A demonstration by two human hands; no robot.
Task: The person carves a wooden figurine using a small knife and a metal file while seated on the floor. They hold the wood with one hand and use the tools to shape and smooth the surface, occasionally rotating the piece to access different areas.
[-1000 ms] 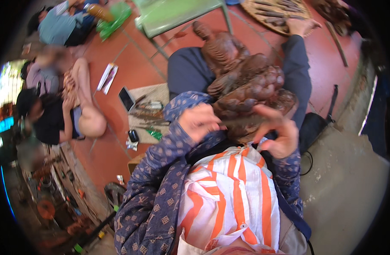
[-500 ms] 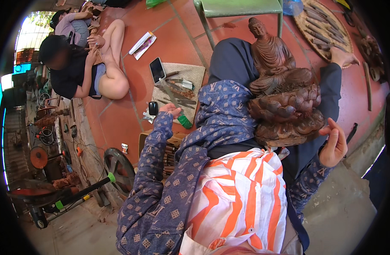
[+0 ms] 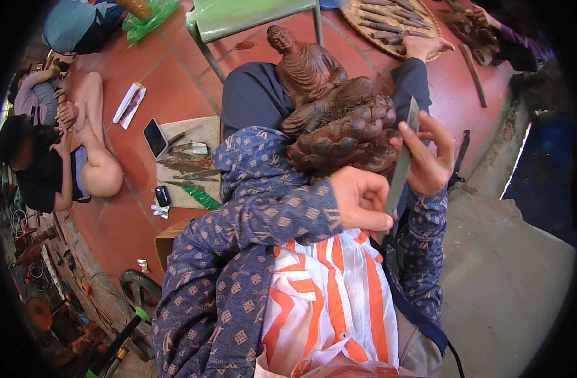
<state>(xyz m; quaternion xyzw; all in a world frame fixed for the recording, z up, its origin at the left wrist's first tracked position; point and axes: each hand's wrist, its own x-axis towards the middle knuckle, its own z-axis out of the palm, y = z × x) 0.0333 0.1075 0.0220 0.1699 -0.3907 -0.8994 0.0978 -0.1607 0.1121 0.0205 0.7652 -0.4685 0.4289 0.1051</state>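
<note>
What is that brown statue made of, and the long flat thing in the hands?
The seated statue looks like carved wood: warm brown, matte, with cut petals on its base. The long flat tool, held by the left hand and right hand, looks like dull grey metal, perhaps a file or blade; I cannot tell which.

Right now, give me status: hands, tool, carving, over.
Both hands on flat metal file: right hand upper end, left hand lower end. File upright beside wooden statue on lap. Nothing between them.

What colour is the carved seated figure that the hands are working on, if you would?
Dark reddish brown, bare wood, seen in the head view: carved figure.
</note>
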